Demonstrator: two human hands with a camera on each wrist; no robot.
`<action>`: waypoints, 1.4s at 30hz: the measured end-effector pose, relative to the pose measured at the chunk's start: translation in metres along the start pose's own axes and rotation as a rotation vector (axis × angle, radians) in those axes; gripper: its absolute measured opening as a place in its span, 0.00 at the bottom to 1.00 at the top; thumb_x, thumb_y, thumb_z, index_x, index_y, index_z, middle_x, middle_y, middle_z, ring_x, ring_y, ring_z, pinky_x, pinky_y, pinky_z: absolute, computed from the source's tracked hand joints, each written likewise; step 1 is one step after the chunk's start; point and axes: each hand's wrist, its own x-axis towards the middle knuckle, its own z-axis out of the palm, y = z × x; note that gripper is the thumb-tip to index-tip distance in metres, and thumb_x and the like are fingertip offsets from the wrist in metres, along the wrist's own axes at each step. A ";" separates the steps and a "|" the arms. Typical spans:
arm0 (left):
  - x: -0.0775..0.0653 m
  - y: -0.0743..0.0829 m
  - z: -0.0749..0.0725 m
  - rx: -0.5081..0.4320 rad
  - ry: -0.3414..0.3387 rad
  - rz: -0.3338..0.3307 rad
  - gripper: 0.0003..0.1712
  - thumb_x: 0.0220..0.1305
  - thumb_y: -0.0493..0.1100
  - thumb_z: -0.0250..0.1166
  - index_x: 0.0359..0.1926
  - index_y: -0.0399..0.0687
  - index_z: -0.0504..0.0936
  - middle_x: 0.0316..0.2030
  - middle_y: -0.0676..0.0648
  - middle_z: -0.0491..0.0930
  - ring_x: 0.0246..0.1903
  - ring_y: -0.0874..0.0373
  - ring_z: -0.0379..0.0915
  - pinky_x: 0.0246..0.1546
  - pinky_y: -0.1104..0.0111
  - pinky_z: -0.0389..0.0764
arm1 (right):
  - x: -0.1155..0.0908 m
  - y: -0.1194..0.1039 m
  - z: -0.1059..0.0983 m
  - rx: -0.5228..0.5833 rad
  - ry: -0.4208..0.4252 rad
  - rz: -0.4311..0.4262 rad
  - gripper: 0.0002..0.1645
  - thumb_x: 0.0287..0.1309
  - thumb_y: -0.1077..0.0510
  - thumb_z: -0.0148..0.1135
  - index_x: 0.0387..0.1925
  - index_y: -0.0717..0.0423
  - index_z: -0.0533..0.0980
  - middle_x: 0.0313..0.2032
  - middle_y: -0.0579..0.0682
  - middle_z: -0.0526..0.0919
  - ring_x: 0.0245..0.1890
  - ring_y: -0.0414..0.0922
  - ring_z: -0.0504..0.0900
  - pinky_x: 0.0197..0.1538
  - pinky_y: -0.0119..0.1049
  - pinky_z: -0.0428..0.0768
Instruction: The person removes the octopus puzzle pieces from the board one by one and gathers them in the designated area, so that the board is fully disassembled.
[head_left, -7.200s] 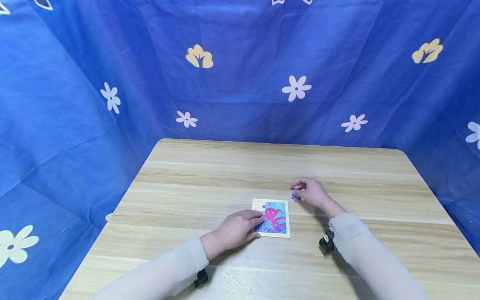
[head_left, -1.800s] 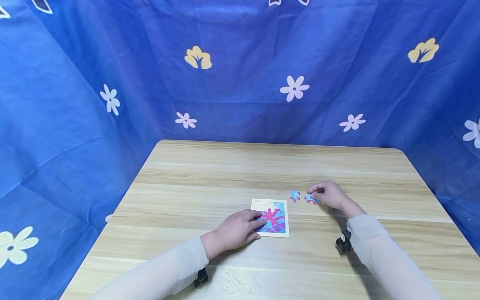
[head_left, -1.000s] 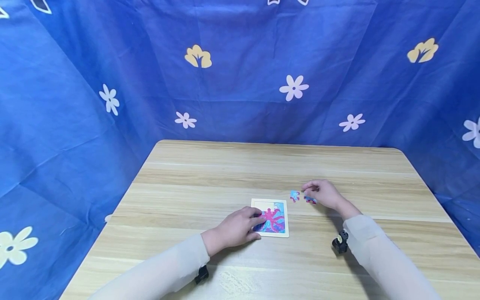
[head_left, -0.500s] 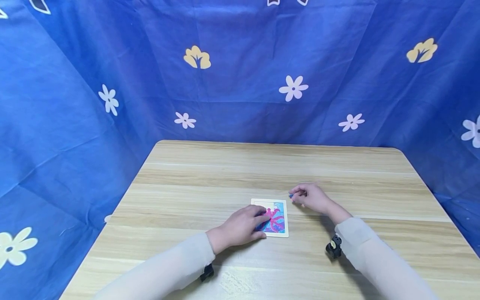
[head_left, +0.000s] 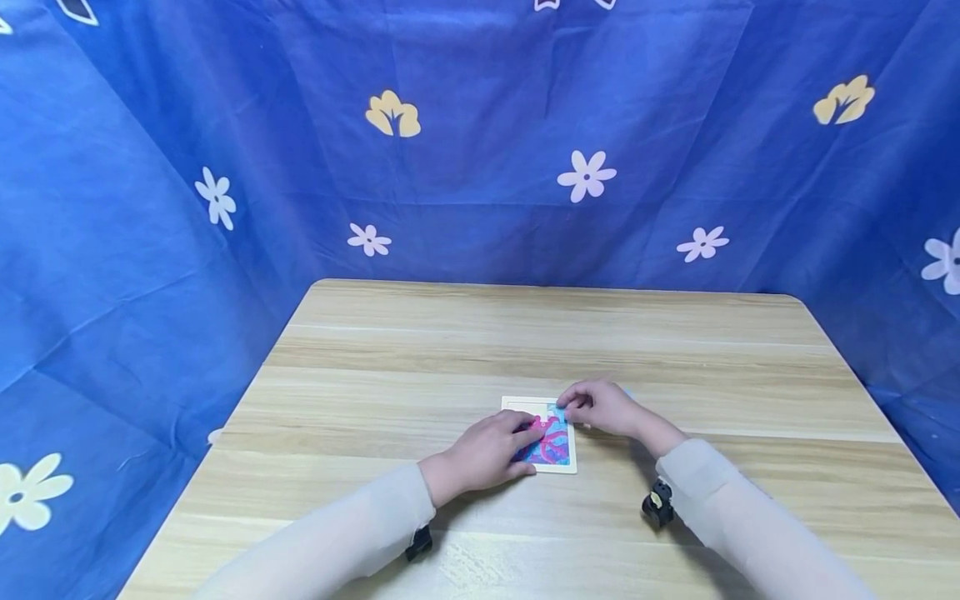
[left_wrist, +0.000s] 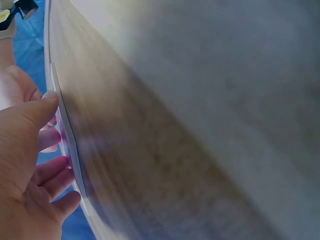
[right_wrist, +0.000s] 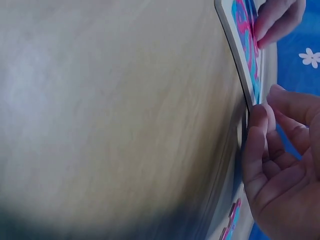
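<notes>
An octopus jigsaw puzzle (head_left: 552, 452) in a cream square frame (head_left: 555, 469) lies on the wooden table, with a bare gap at its top left. My left hand (head_left: 483, 452) rests across its left side, fingers over the pieces and thumb at the near edge. My right hand (head_left: 606, 407) is at the top right corner, its fingertips close over a light blue puzzle piece (head_left: 556, 412). In the right wrist view thumb and forefinger stand apart, nothing showing between them. A loose puzzle piece (right_wrist: 232, 220) lies beyond the frame, mostly hidden by the right hand in the head view.
The table (head_left: 420, 358) stretches around the puzzle, with its far edge in front of a blue flowered curtain (head_left: 480, 167). Both sleeved forearms reach in from the near side, each with a black wrist camera (head_left: 657, 505).
Between the two oldest frames, the gap widened as another piece came out. My right hand has since let go of that piece and moved left to the frame; my left hand shifted slightly right.
</notes>
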 end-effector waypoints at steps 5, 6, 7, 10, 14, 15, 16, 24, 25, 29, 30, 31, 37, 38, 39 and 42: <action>0.000 0.000 0.001 0.003 -0.006 -0.009 0.34 0.62 0.58 0.63 0.64 0.47 0.72 0.58 0.42 0.71 0.59 0.51 0.67 0.60 0.64 0.69 | 0.000 -0.003 0.004 0.000 -0.039 0.007 0.10 0.57 0.63 0.65 0.42 0.57 0.82 0.30 0.44 0.81 0.27 0.40 0.75 0.29 0.30 0.76; 0.000 0.000 0.001 0.003 -0.007 -0.010 0.34 0.62 0.58 0.63 0.64 0.47 0.72 0.58 0.42 0.71 0.59 0.51 0.67 0.60 0.64 0.69 | 0.001 -0.004 0.004 0.003 -0.046 0.008 0.10 0.57 0.63 0.65 0.42 0.57 0.82 0.30 0.44 0.80 0.26 0.40 0.75 0.28 0.30 0.76; 0.000 0.000 0.001 0.004 -0.009 -0.011 0.34 0.62 0.59 0.63 0.64 0.47 0.72 0.58 0.42 0.71 0.59 0.51 0.67 0.60 0.64 0.69 | 0.001 -0.004 0.005 0.006 -0.053 0.009 0.10 0.57 0.63 0.64 0.42 0.57 0.82 0.29 0.44 0.80 0.25 0.40 0.75 0.27 0.29 0.75; 0.000 0.001 0.001 0.005 -0.016 -0.017 0.34 0.62 0.59 0.63 0.64 0.47 0.72 0.59 0.42 0.71 0.59 0.51 0.67 0.60 0.63 0.69 | 0.002 -0.005 0.006 -0.003 -0.069 0.004 0.10 0.57 0.64 0.64 0.42 0.57 0.82 0.29 0.43 0.79 0.25 0.39 0.73 0.27 0.29 0.74; 0.000 0.002 0.001 0.013 -0.027 -0.019 0.34 0.62 0.59 0.62 0.65 0.47 0.72 0.59 0.42 0.71 0.59 0.51 0.67 0.59 0.64 0.69 | 0.003 -0.006 0.007 -0.048 -0.079 -0.019 0.09 0.56 0.65 0.64 0.40 0.56 0.83 0.27 0.42 0.76 0.27 0.39 0.71 0.30 0.29 0.73; 0.000 0.002 0.001 0.017 -0.030 -0.017 0.34 0.63 0.59 0.62 0.65 0.47 0.71 0.59 0.42 0.71 0.59 0.52 0.67 0.59 0.64 0.69 | 0.003 -0.007 0.007 -0.063 -0.079 -0.027 0.09 0.56 0.65 0.65 0.40 0.55 0.83 0.26 0.41 0.76 0.27 0.38 0.71 0.31 0.30 0.73; 0.000 0.002 0.001 0.021 -0.030 -0.015 0.34 0.63 0.59 0.62 0.65 0.47 0.71 0.59 0.42 0.71 0.59 0.51 0.67 0.59 0.64 0.70 | 0.003 -0.007 0.007 -0.071 -0.079 -0.031 0.09 0.56 0.65 0.65 0.40 0.55 0.83 0.26 0.41 0.75 0.27 0.39 0.71 0.31 0.30 0.72; 0.000 0.001 0.000 0.036 -0.026 -0.006 0.35 0.62 0.59 0.63 0.65 0.47 0.71 0.58 0.42 0.71 0.58 0.51 0.68 0.58 0.64 0.71 | 0.003 -0.009 0.009 -0.146 -0.061 -0.010 0.08 0.55 0.62 0.67 0.38 0.49 0.83 0.31 0.46 0.71 0.32 0.41 0.68 0.36 0.35 0.71; 0.000 0.001 0.000 0.037 -0.026 -0.007 0.35 0.62 0.59 0.62 0.65 0.47 0.71 0.58 0.42 0.71 0.58 0.51 0.68 0.58 0.64 0.71 | 0.003 -0.009 0.009 -0.149 -0.056 0.000 0.08 0.55 0.61 0.67 0.38 0.49 0.84 0.33 0.47 0.71 0.32 0.42 0.68 0.36 0.35 0.70; -0.001 0.001 0.001 0.037 -0.023 -0.005 0.35 0.62 0.59 0.62 0.65 0.46 0.71 0.58 0.42 0.71 0.58 0.51 0.68 0.58 0.64 0.71 | 0.003 -0.011 0.010 -0.163 -0.040 0.029 0.08 0.55 0.61 0.68 0.37 0.46 0.84 0.37 0.47 0.70 0.32 0.42 0.68 0.36 0.35 0.70; 0.000 0.001 0.001 0.037 -0.018 -0.001 0.35 0.62 0.59 0.63 0.65 0.46 0.72 0.58 0.41 0.71 0.57 0.51 0.68 0.58 0.63 0.71 | 0.003 -0.011 0.010 -0.172 -0.037 0.029 0.08 0.55 0.61 0.68 0.37 0.46 0.84 0.38 0.46 0.70 0.33 0.42 0.68 0.36 0.36 0.70; 0.000 0.000 0.002 0.035 -0.014 0.003 0.35 0.62 0.59 0.63 0.64 0.46 0.72 0.58 0.41 0.71 0.57 0.50 0.68 0.57 0.63 0.72 | 0.004 -0.012 0.010 -0.180 -0.035 0.029 0.08 0.55 0.60 0.68 0.37 0.46 0.84 0.38 0.46 0.71 0.34 0.42 0.69 0.37 0.36 0.71; 0.000 -0.001 0.003 0.035 0.016 0.031 0.34 0.60 0.57 0.65 0.62 0.43 0.74 0.56 0.40 0.72 0.56 0.49 0.69 0.56 0.62 0.73 | 0.005 -0.016 0.010 -0.202 -0.037 0.017 0.07 0.55 0.61 0.67 0.36 0.48 0.83 0.38 0.44 0.74 0.37 0.42 0.69 0.43 0.39 0.71; 0.000 -0.001 0.003 0.034 0.017 0.031 0.34 0.60 0.57 0.65 0.62 0.43 0.74 0.56 0.40 0.72 0.56 0.49 0.69 0.56 0.62 0.73 | 0.005 -0.016 0.010 -0.201 -0.038 0.018 0.07 0.55 0.61 0.67 0.36 0.48 0.83 0.37 0.44 0.74 0.37 0.42 0.69 0.43 0.39 0.71; 0.000 -0.001 0.003 0.032 0.017 0.030 0.34 0.60 0.58 0.65 0.62 0.43 0.74 0.56 0.40 0.72 0.56 0.49 0.70 0.56 0.62 0.73 | 0.005 -0.017 0.010 -0.201 -0.039 0.018 0.07 0.55 0.62 0.67 0.36 0.49 0.83 0.37 0.44 0.74 0.37 0.42 0.69 0.42 0.39 0.71; 0.000 -0.001 0.002 0.027 0.001 0.017 0.34 0.61 0.58 0.64 0.63 0.44 0.73 0.57 0.41 0.72 0.56 0.50 0.69 0.57 0.63 0.72 | 0.006 -0.017 0.010 -0.204 -0.041 0.011 0.06 0.55 0.62 0.67 0.36 0.50 0.83 0.37 0.45 0.74 0.36 0.42 0.69 0.41 0.37 0.71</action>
